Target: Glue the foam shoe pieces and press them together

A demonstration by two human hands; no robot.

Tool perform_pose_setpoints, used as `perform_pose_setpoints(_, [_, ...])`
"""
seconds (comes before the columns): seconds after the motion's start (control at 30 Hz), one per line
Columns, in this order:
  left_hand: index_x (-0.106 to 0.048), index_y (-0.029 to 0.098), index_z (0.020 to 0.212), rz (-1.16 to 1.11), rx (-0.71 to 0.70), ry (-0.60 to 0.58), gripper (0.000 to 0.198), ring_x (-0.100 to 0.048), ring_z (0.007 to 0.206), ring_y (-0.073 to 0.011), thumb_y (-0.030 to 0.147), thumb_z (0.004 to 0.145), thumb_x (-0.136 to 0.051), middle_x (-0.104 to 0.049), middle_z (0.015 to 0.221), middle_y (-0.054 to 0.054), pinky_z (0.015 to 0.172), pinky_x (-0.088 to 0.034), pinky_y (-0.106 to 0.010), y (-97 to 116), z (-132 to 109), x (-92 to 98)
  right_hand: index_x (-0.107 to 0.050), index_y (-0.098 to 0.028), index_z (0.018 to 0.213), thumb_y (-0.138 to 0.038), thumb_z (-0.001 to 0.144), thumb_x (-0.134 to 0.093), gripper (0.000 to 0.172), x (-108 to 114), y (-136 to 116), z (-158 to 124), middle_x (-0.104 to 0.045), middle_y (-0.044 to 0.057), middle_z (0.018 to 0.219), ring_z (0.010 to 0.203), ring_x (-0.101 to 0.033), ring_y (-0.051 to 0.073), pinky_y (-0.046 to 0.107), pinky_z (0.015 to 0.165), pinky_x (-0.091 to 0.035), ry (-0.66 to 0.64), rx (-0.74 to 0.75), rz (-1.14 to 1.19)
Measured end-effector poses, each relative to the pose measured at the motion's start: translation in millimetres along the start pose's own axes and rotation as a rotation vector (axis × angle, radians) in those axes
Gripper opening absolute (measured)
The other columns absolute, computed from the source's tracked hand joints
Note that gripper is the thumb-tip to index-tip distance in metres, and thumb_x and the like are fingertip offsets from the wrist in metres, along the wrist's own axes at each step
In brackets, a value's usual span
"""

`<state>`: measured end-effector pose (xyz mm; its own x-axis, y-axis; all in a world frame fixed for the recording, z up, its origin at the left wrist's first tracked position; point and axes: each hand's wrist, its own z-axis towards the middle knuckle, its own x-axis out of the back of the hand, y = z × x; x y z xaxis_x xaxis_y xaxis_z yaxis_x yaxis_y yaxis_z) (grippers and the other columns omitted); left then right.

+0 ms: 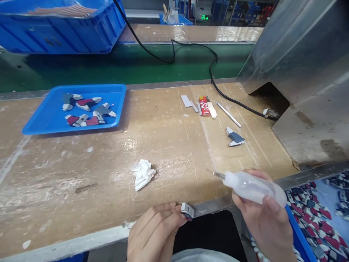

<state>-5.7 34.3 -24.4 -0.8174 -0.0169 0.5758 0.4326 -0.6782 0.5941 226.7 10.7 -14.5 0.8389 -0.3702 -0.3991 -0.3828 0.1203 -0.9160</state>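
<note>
The right hand gripped a translucent squeeze bottle, and the left hand pinched a small gray part, partly hidden, at the table's edge. A shallow blue tray held five red, gray and white pieces; a blue bin at lower right, cut off by the view, held many similar ones. The blue crate's striped contents were hard to identify.
</note>
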Motion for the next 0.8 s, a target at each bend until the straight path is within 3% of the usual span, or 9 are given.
perform_pose_setpoints(0.1, [-0.068, 0.013, 0.097, 0.010, -0.003, 0.025, 0.021, -0.070, 0.092, -0.0165, -0.006, 0.088, -0.067, -0.073, 0.088, -0.004, 0.079, -0.058, -0.026, 0.5, 0.7, -0.3, -0.066, -0.026, 0.093, -0.058, 0.082, -0.072, 0.034, -5.8, 2.3, 1.9, -0.053, 0.002, 0.083, 0.061, -0.054, 0.013, 0.024, 0.049, -0.049, 0.013, -0.016, -0.008])
perform_pose_setpoints(0.23, [-0.070, 0.013, 0.099, 0.016, -0.004, 0.037, 0.021, -0.070, 0.093, -0.0162, -0.005, 0.088, -0.069, -0.074, 0.088, -0.004, 0.080, -0.059, -0.026, 0.6, -1.1, -1.3, -0.062, -0.023, 0.080, -0.067, 0.082, -0.067, 0.044, -20.5, 5.2, 1.0, -0.056, 0.004, 0.080, 0.064, -0.054, 0.016, 0.025, 0.049, -0.048, 0.028, 0.172, -0.155])
perform_pose_setpoints(0.33, [-0.070, 0.013, 0.098, -0.006, 0.021, 0.037, 0.022, -0.070, 0.095, -0.0160, -0.007, 0.088, -0.068, -0.074, 0.089, -0.004, 0.083, -0.058, -0.026, 1.1, -3.3, -2.2, -0.065, -0.025, 0.086, -0.060, 0.088, -0.066, 0.035, -25.3, 5.2, -2.8, -0.060, 0.004, 0.072, 0.064, -0.058, 0.018, 0.027, 0.049, -0.048, -0.034, 0.288, -0.236])
perform_pose_setpoints(0.5, [-0.072, 0.011, 0.096, -0.041, 0.020, 0.059, 0.019, -0.071, 0.096, -0.0160, -0.006, 0.088, -0.068, -0.075, 0.091, -0.004, 0.084, -0.059, -0.025, -0.7, -3.1, -4.1, -0.070, -0.023, 0.102, -0.053, 0.093, -0.062, 0.033, -23.5, 8.4, -3.6, -0.068, 0.006, 0.078, 0.065, -0.063, 0.020, 0.032, 0.049, -0.052, -0.194, 0.428, -0.243])
perform_pose_setpoints(0.7, [-0.074, 0.011, 0.095, -0.048, 0.023, 0.080, 0.018, -0.071, 0.097, -0.0151, -0.005, 0.089, -0.068, -0.076, 0.091, -0.003, 0.086, -0.059, -0.024, -0.1, -2.8, -3.1, -0.075, -0.020, 0.096, -0.054, 0.089, -0.070, 0.036, -36.8, 19.4, -2.2, -0.070, 0.003, 0.074, 0.061, -0.065, 0.017, 0.028, 0.043, -0.051, -0.059, 0.523, -0.213])
perform_pose_setpoints(0.8, [-0.074, 0.011, 0.096, -0.044, 0.020, 0.078, 0.018, -0.071, 0.098, -0.0151, -0.005, 0.090, -0.067, -0.076, 0.092, -0.003, 0.085, -0.059, -0.024, 1.8, -2.8, -2.4, -0.075, -0.020, 0.098, -0.055, 0.089, -0.070, 0.036, -37.6, 25.1, -3.6, -0.073, 0.002, 0.075, 0.062, -0.068, 0.017, 0.027, 0.045, -0.054, -0.088, 0.538, -0.234])
